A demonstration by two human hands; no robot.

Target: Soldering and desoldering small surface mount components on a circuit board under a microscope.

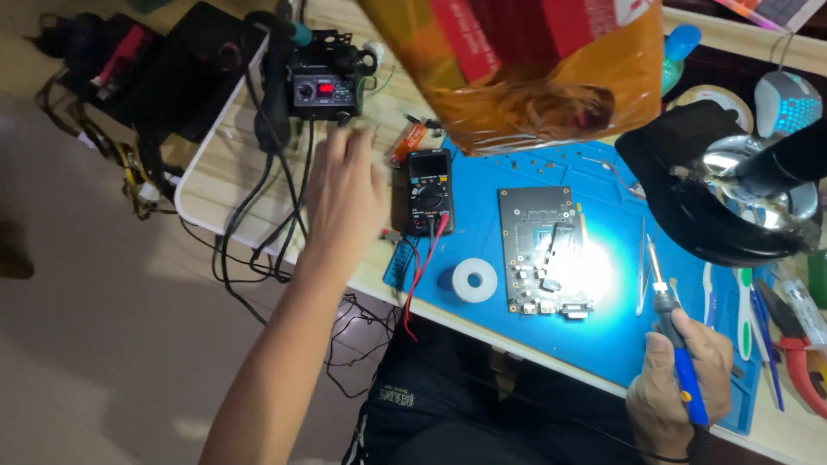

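Right hand grips a blue soldering iron at the blue mat's near edge, tip clear of the circuit board mid-mat. Left hand, fingers loose, reaches toward the soldering station at the table's far-left corner, contact unclear. No joint under work yet.
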